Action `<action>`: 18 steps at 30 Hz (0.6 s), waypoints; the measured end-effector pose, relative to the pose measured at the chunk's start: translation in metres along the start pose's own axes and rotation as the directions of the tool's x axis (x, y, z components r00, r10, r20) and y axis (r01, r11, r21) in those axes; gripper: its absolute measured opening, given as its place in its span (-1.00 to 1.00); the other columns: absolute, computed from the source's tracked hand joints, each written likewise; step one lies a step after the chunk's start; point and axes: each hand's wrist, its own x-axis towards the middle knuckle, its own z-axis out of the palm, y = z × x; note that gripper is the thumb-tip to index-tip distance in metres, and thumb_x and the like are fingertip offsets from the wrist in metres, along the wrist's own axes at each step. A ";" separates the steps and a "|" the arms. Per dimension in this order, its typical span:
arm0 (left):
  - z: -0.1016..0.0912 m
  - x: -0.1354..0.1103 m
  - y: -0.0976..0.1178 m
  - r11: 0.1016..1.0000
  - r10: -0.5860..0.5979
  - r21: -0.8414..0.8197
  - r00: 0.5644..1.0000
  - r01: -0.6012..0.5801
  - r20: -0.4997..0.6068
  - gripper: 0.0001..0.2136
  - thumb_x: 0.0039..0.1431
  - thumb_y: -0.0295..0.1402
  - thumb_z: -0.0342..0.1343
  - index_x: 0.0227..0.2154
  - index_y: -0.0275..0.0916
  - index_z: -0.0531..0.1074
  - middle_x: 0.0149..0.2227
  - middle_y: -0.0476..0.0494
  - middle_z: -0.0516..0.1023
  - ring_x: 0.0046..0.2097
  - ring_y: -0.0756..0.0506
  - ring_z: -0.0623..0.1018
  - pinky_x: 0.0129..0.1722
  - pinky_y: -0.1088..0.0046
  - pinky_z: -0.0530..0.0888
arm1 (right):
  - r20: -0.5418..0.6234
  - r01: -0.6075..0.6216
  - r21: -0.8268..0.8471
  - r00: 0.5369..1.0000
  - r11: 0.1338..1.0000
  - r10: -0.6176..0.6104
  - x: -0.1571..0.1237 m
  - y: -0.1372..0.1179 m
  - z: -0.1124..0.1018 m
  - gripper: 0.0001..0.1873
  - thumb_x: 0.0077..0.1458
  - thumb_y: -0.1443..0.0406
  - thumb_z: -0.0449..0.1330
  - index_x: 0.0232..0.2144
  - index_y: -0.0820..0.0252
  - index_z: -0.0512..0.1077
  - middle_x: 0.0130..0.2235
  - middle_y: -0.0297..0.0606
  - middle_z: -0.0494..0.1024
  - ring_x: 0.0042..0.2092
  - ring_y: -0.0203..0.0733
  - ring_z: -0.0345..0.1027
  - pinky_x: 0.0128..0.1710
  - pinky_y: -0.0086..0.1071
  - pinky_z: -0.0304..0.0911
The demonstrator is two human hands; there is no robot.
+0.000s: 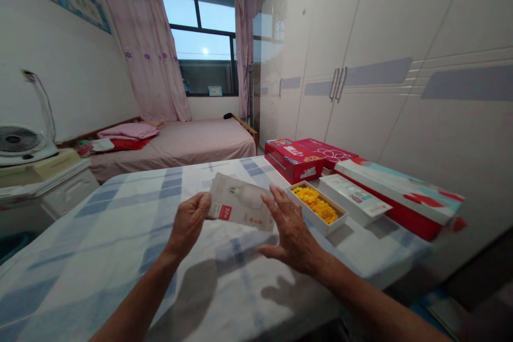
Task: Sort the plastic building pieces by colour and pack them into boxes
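Observation:
My left hand grips the left end of a flat, pale grey printed package with a red label, thumb on top. It is held tilted above the tabletop; whether it is a thin box or a bag, I cannot tell. At its right end is my right hand, fingers spread and thumb apart, with the fingertips over or near the edge. Contact there is unclear. Just beyond my right hand, an open white box holds yellow pieces. Beside that box lies a white box or lid with printing.
A blue-and-white checked cloth covers the table. Red boxes and a long red-and-pale box line its right side. Beyond stand a bed and white wardrobes. A fan sits at the left.

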 end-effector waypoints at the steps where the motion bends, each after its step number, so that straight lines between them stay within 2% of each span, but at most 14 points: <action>1: 0.010 -0.003 0.002 0.995 -0.016 -0.093 0.997 0.023 0.072 -0.64 0.14 -0.03 -0.08 -0.52 -0.23 0.33 -0.56 -0.01 0.39 -0.47 -0.04 0.39 -0.46 0.46 0.38 | 0.016 -0.006 -0.009 1.000 1.000 0.006 -0.003 0.000 -0.004 0.08 -0.13 -0.01 0.29 0.30 0.18 -0.14 0.33 0.09 -0.13 0.33 0.20 -0.28 0.20 0.16 -0.16; 4: 0.034 -0.010 0.008 0.961 -0.020 -0.267 0.979 0.075 0.201 -0.63 0.14 -0.03 -0.02 -0.53 -0.26 0.35 -0.57 0.00 0.39 -0.51 0.01 0.36 -0.48 0.50 0.37 | 0.066 -0.050 -0.017 0.997 0.999 0.051 -0.013 0.004 -0.015 -0.02 -0.09 0.06 0.28 0.28 0.18 -0.06 0.28 0.07 0.05 0.28 0.14 -0.09 0.19 0.08 -0.06; 7: 0.050 -0.012 0.014 0.919 -0.024 -0.377 0.969 0.118 0.244 -0.62 0.12 -0.04 0.03 -0.53 -0.29 0.37 -0.57 0.00 0.41 -0.53 0.04 0.36 -0.49 0.53 0.38 | 0.100 -0.070 -0.054 0.992 0.996 0.076 -0.020 0.014 -0.031 -0.12 -0.08 0.09 0.26 0.24 0.20 0.06 0.22 0.02 0.18 0.23 0.10 0.04 0.17 -0.02 0.03; 10: 0.061 -0.011 0.011 0.853 -0.057 -0.486 0.960 0.190 0.275 -0.59 0.12 0.00 0.01 -0.30 -0.31 0.43 -0.39 -0.12 0.54 -0.44 -0.01 0.49 -0.40 0.46 0.46 | 0.054 -0.184 -0.195 0.979 0.963 0.198 -0.018 0.033 -0.050 -0.23 -0.03 0.07 0.20 0.19 0.21 0.15 0.18 0.01 0.23 0.17 0.12 0.11 0.11 -0.03 0.09; 12: 0.066 -0.011 0.003 0.842 -0.090 -0.494 0.960 0.216 0.266 -0.53 0.11 0.03 0.00 -0.18 -0.33 0.43 -0.28 -0.21 0.58 -0.38 -0.05 0.54 -0.36 0.41 0.48 | 0.012 -0.329 -0.307 0.937 0.893 0.350 -0.014 0.050 -0.060 -0.30 0.03 0.05 0.13 0.16 0.25 0.19 0.15 0.04 0.27 0.13 0.14 0.16 0.05 -0.02 0.13; 14: 0.068 -0.010 -0.011 0.867 -0.132 -0.445 0.965 0.223 0.226 -0.49 0.08 0.05 0.02 -0.22 -0.36 0.45 -0.30 -0.26 0.58 -0.38 -0.07 0.55 -0.37 0.40 0.47 | 0.030 -0.443 -0.392 0.870 0.806 0.492 -0.011 0.067 -0.065 -0.34 0.07 0.03 0.06 0.13 0.30 0.21 0.10 0.08 0.32 0.09 0.15 0.21 0.00 -0.03 0.15; 18: 0.066 -0.008 -0.036 0.894 -0.187 -0.378 0.967 0.241 0.174 -0.48 0.00 0.09 0.05 -0.34 -0.36 0.47 -0.41 -0.23 0.56 -0.44 -0.08 0.53 -0.43 0.40 0.45 | 0.150 -0.521 -0.496 0.736 0.694 0.660 -0.010 0.090 -0.063 -0.36 0.09 -0.02 0.00 0.07 0.29 0.27 0.02 0.09 0.39 0.03 0.15 0.28 -0.04 -0.02 0.14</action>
